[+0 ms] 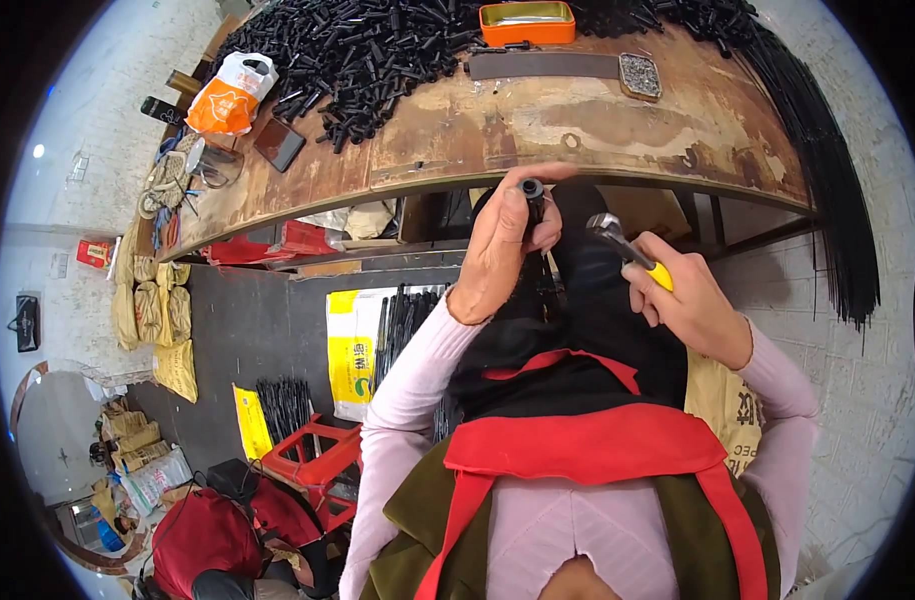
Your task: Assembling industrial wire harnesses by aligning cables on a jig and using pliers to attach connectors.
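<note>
My left hand (497, 240) is closed around a black tubular piece (530, 188), held upright just in front of the table's near edge. Its round, hollow end points up, while the fingers hide much of its lower part. To the right, my right hand (689, 293) grips a hammer (617, 240) by its yellow and black handle. The metal hammer head is up and to the left of that hand, apart from the black piece. Both hands are above my lap, over a black apron (577, 355) with a red band.
On the worn wooden table (427, 140) lie a heap of black tubular parts (367, 60), an orange tin (527, 24), a grey strip (542, 66), a small tin of bits (638, 76) and a phone (279, 145). Black rods (827, 170) hang off the right end. A red stool (312, 450) stands lower left.
</note>
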Tool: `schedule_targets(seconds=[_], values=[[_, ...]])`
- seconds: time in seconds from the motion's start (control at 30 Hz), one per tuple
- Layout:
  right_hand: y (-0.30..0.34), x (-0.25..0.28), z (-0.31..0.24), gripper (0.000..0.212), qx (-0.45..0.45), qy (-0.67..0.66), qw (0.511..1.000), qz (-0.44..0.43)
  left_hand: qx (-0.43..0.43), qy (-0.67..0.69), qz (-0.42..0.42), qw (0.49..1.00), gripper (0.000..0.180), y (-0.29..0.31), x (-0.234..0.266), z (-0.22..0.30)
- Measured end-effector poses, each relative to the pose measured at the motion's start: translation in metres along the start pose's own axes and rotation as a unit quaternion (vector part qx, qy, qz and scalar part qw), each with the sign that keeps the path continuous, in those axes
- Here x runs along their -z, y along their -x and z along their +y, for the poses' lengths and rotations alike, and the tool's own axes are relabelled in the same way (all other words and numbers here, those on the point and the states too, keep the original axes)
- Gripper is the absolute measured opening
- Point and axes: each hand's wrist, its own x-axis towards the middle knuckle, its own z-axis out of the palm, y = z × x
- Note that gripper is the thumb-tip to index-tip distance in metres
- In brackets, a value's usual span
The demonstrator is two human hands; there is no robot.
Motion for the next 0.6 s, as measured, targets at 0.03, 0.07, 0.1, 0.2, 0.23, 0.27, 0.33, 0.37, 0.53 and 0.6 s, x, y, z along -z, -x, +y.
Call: schedule_targets(seconds=[0.03,0.07,0.1,0.2,0.23,0.27,0.33,0.37,0.53,0.6], values=[[0.000,-0.002,0.005,0.017,0.058,0.024,0.998,0.018,0.011,-0.043,-0.008,0.999,0.054,-0.001,-0.002,0.001],[-0.001,-0.001,0.003,0.017,0.054,0.024,0.998,0.019,0.023,-0.074,-0.009,0.997,0.052,0.005,-0.022,-0.004],[-0.007,0.001,-0.004,0.018,0.061,0.052,0.997,0.016,0.030,-0.095,-0.014,0.995,0.054,0.003,-0.018,0.001],[-0.006,0.001,-0.018,0.022,0.050,0.051,0.997,-0.004,0.059,-0.077,-0.015,0.995,0.056,0.005,-0.010,0.002],[-0.005,0.000,-0.020,0.025,0.032,0.023,0.999,-0.024,0.051,-0.058,-0.021,0.997,0.057,0.004,-0.010,0.000],[-0.006,-0.001,-0.020,0.025,0.034,0.022,0.999,-0.024,0.043,-0.039,-0.026,0.998,0.057,0.004,-0.010,0.000],[-0.007,-0.002,-0.015,0.029,0.038,-0.048,0.998,-0.014,0.040,-0.034,-0.029,0.998,0.056,0.001,-0.011,0.000],[-0.008,-0.002,-0.013,0.029,0.039,-0.049,0.998,-0.014,0.037,-0.028,-0.033,0.998,0.056,0.000,-0.012,0.000],[-0.009,0.014,-0.023,0.035,0.092,0.059,0.992,-0.056,0.042,-0.041,-0.045,0.997,0.056,0.001,-0.008,0.002],[-0.009,0.023,-0.036,0.035,0.074,0.087,0.991,-0.073,0.046,-0.048,-0.044,0.997,0.058,0.002,-0.008,0.003]])
